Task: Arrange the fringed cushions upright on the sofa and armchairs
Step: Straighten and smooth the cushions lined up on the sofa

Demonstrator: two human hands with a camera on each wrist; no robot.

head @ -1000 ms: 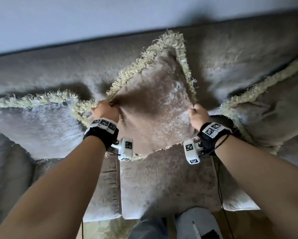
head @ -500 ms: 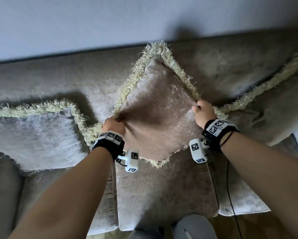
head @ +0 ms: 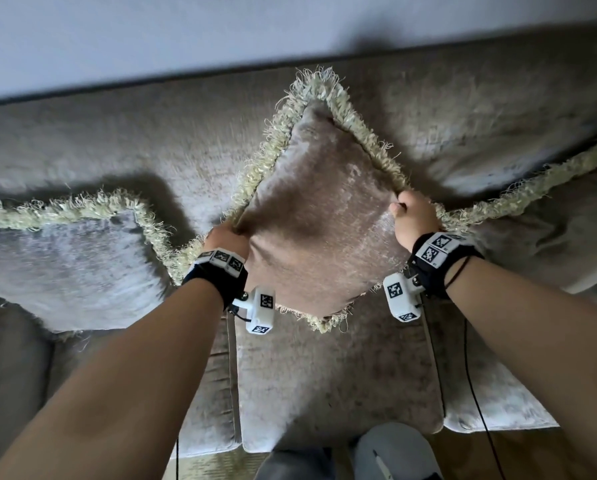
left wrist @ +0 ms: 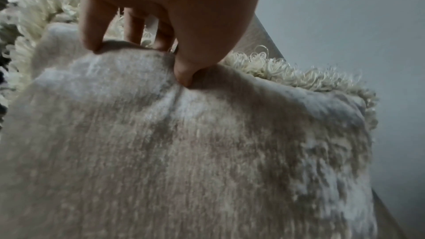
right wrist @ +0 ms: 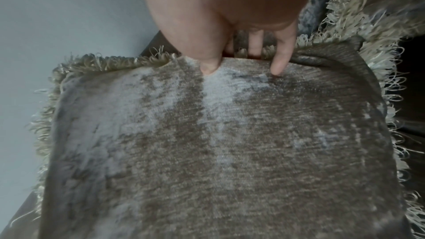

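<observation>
Long taupe velvet sofa [head: 324, 382] along the pale wall [head: 151, 36]. Taupe velvet cushion with cream fringe [head: 318, 216] stands on one corner against the sofa back, centre. Left hand [head: 226, 239] fingers [left wrist: 92, 24] pinch its left edge; right hand [head: 413, 216] fingers [right wrist: 279, 61] pinch its right edge. Matching fringed cushions lean left [head: 65, 265] and right [head: 549, 216].

Soft, dim daylight is seen throughout. A dark shadow is cast on the sofa [head: 151, 140] behind the left cushion [head: 65, 265]. Straight lines are bowed by wide-angle distortion; wrist views are blurred near the hands.
</observation>
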